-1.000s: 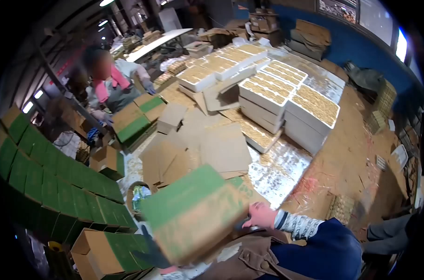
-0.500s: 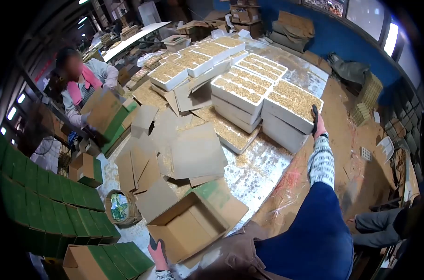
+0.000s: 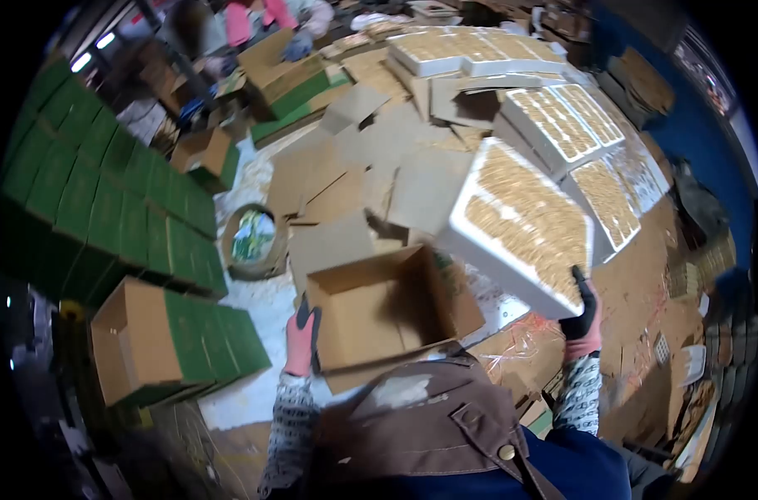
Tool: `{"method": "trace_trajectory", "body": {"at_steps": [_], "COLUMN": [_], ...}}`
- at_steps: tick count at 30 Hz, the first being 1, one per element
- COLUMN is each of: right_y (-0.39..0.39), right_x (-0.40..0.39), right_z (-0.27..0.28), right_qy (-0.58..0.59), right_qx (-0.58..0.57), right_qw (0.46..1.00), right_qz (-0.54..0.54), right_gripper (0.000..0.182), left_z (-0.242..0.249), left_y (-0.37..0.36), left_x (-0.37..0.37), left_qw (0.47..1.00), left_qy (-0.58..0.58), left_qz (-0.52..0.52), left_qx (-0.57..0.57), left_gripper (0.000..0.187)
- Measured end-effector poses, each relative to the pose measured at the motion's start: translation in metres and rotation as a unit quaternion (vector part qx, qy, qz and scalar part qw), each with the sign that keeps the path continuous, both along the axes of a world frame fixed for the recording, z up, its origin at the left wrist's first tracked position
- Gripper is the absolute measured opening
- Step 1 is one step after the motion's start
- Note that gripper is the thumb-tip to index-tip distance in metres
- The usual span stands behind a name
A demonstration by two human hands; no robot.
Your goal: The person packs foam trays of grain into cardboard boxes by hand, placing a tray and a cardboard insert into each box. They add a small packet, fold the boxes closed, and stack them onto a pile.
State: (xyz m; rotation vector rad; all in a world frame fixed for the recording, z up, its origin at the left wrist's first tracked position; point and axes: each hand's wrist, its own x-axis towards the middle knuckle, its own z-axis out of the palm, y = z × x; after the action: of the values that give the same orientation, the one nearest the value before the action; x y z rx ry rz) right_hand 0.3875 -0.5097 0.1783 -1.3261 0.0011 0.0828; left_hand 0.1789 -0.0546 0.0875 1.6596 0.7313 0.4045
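My left hand [image 3: 301, 333], in a pink glove with dark fingertips, grips the left wall of an open cardboard box [image 3: 379, 321]. The box is in front of my body with bare brown walls inside. My right hand [image 3: 585, 317], gloved alike, holds the near right corner of a white foam tray [image 3: 512, 262]. Small tan pieces, too blurred to identify, fill the tray in rows. It is tilted and stands apart from the stacked trays, its left end close to the box's far right corner. The fingers under the tray are hidden.
Green cartons [image 3: 95, 187] are stacked at left, with more cartons [image 3: 191, 342] lower down. A round basket [image 3: 254, 242] holds green packets. Flat cardboard [image 3: 337, 167] covers the middle. More filled trays [image 3: 562, 125] stand behind. At the far side a co-worker's gloved hand [image 3: 298, 46] touches another box.
My right hand has pulled the foam tray off the stack, toward me and the cardboard box, tilting it. My left hand stays at the box. The camera view has turned left and downward.
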Motion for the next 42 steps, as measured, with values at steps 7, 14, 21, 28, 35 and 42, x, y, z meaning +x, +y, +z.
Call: {"method": "trace_trajectory", "body": {"at_steps": [7,14,21,28,35,42], "right_y": [0.176,0.183,0.168,0.185,0.23,0.324], "right_x": [-0.058,-0.048,-0.051,-0.036,-0.033,0.051], "right_z": [0.057,0.035,0.025,-0.023,-0.098,0.002], "right_qy": [0.15,0.014,0.033,0.018,-0.229,-0.123], "right_qx": [-0.052,-0.142,-0.18,-0.428,-0.795,-0.457], "right_qw": [0.945,0.921,0.912,0.809,0.413,0.81], "right_qz": [0.285,0.363,0.367,0.402,0.382,0.347], "right_gripper": [0.06,0.072,0.07,0.066,0.047,0.055], "left_z": [-0.051,-0.031,-0.03,-0.012,0.04,0.049], "left_y": [0.011,0.003,-0.007,-0.002,0.011,0.061], "left_x": [-0.018,-0.019,-0.019,-0.028,-0.03,-0.037], "left_qw": [0.914,0.989,0.993,0.992,0.996,0.989], "left_qy": [-0.201,-0.108,-0.072,-0.077,-0.008,0.119], "left_qz": [0.003,-0.007,0.03,-0.03,-0.088,0.074], "left_qx": [-0.353,-0.102,-0.088,-0.091,0.034,0.045], "left_gripper": [0.027,0.031,0.034,0.041,0.049,0.036]}}
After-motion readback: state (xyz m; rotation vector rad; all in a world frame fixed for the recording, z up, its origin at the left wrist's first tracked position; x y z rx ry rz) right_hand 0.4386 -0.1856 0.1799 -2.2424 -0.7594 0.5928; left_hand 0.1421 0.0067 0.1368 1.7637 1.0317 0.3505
